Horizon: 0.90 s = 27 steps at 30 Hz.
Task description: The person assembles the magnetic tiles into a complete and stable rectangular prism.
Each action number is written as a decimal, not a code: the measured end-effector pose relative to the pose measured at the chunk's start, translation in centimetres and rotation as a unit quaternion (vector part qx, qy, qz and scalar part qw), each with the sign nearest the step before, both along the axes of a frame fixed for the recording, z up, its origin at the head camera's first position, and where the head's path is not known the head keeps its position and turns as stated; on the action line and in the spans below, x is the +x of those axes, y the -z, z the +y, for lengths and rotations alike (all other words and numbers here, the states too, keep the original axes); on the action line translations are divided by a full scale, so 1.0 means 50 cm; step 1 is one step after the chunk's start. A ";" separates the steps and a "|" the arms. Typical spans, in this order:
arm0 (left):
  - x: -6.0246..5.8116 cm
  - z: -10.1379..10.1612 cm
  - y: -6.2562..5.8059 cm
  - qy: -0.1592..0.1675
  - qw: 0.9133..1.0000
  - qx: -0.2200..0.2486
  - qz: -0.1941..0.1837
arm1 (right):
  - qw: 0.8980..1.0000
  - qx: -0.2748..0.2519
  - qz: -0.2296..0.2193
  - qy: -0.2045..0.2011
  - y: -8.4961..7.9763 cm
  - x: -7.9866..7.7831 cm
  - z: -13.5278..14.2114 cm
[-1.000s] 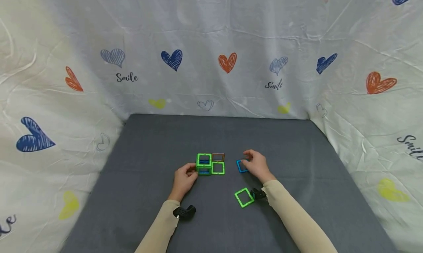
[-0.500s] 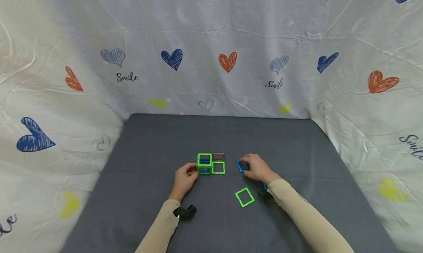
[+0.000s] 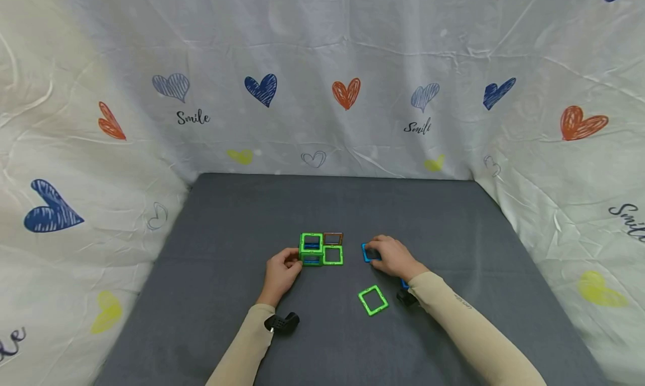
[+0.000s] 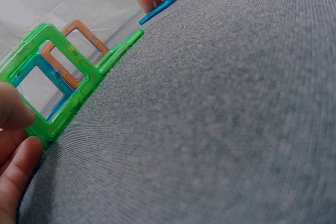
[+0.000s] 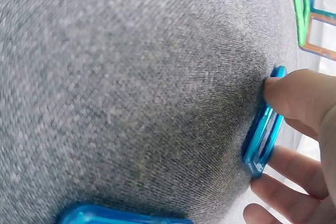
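Thumb and fingers of the right hand [image 3: 395, 257] pinch a blue, square, open-framed plastic tile [image 5: 264, 140], low over the dark grey cloth-covered worktop [image 3: 242, 212]; whether it touches the cloth, I cannot tell. The left hand [image 3: 279, 274] has its fingers bent and holds the left edge of a boxy structure of green and blue square frames [image 3: 311, 250]. At the structure's right, a green square frame [image 3: 333, 255] lies flat, with an orange-brown square frame [image 4: 75, 53] upright behind it. A loose green square frame [image 3: 373, 300] lies nearer the person, and a second blue piece [image 5: 126, 216] is partly hidden beside the right wrist. Behind hangs a white cloth [image 3: 302, 33] printed with hearts; black script reads "Smile" [image 3: 193, 117] twice, with cut-off lettering at both sides. Small dark lettering on the right cream sleeve [image 3: 478, 330] is unreadable.
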State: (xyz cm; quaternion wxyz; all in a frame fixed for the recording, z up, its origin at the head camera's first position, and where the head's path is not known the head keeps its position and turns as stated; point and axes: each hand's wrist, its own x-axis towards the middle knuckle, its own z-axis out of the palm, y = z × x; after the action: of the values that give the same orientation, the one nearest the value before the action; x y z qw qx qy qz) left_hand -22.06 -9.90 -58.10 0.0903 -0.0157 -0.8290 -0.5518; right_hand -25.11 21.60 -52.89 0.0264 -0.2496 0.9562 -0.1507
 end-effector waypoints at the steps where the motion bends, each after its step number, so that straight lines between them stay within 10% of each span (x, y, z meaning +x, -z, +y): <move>1: 0.000 0.000 0.001 0.000 1.000 -0.002 0.000 | 1.000 -0.001 0.006 -0.003 0.001 0.000 0.000; 16: 0.001 0.001 -0.002 -0.003 1.000 -0.007 0.006 | 0.996 -0.064 -0.058 0.032 -0.025 -0.003 -0.017; 27: 0.002 0.000 0.004 0.001 1.000 -0.007 0.004 | 0.958 -0.171 -0.165 0.159 -0.042 -0.035 -0.026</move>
State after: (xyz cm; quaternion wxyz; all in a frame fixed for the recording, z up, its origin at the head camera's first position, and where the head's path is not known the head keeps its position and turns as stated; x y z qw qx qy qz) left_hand -21.97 -9.91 -58.28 0.0933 -0.0192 -0.8327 -0.5455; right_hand -26.86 20.31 -50.80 0.1166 -0.0667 0.9258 -0.3534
